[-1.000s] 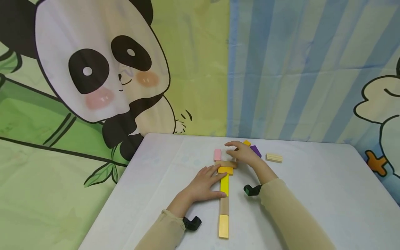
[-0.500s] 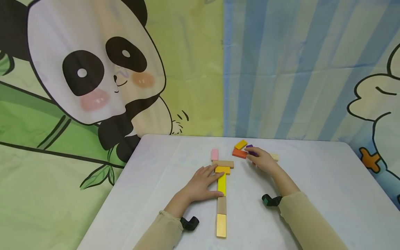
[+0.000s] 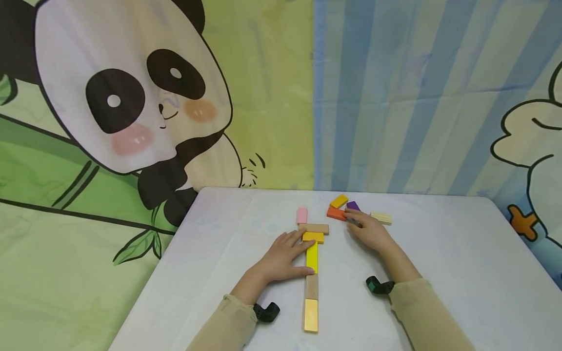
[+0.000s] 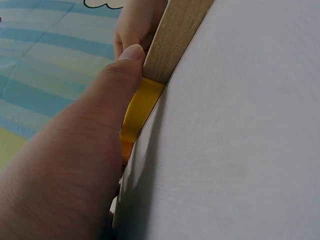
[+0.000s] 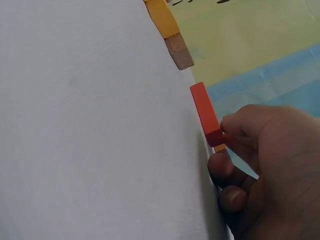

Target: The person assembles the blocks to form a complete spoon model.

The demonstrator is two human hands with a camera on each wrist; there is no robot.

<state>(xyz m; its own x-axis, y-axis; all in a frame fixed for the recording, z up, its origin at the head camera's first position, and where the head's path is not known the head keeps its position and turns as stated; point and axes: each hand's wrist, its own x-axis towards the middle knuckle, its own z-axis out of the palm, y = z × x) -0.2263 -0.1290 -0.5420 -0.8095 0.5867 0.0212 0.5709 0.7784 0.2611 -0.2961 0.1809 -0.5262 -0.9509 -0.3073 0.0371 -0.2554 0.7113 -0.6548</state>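
Note:
My left hand rests spread along a line of blocks. Its thumb touches the bright yellow block near the tan block, and its fingertips lie by the amber block and the tan crosswise block. In the left wrist view the thumb sits against the row's side. At the back, my right hand has its bent fingers at the right end of the orange-red block. The right wrist view shows its fingertips by that block's end; whether they pinch it is unclear.
A pink block stands at the row's far end, a pale gold block at its near end. Behind the right hand lie a yellow-orange block, a purple block and a pale ridged block. A patterned curtain borders the white table.
My right hand has moved from the far end of the row rightward to the orange-red block, uncovering that block and the yellow-orange one. My left hand stays in place on the row.

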